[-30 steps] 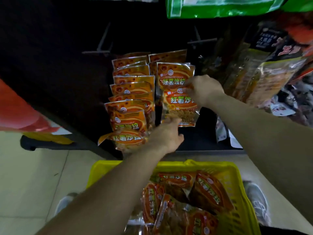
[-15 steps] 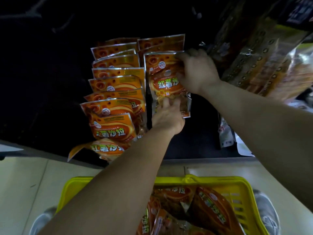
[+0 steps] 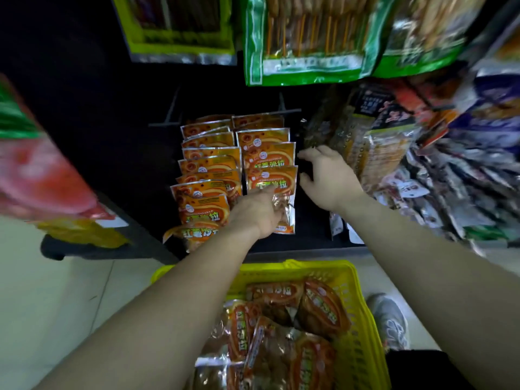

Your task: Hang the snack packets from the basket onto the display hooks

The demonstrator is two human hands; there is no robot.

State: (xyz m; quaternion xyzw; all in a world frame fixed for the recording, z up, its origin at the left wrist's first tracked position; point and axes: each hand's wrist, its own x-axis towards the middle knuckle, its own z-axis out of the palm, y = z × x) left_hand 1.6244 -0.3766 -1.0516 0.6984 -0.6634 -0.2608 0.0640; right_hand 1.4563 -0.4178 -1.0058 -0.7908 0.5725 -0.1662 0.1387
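In the basket (image 3: 363, 319) many packets (image 3: 281, 333) are left unhung. The front packet (image 3: 274, 178) of the right row is gripped low by the left hand (image 3: 257, 212); the right hand (image 3: 327, 178) is held spread and empty just beside it. Beyond, two rows (image 3: 209, 164) are seen hung; the task is judged about half done.

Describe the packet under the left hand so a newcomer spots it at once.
Above the yellow basket, a dark rack holds two columns of orange packets. Go to the right column, the one with fewer. The packet is its frontmost and lowest. Its whole orange face shows, while those behind show only their tops, and the left hand covers its lower part.
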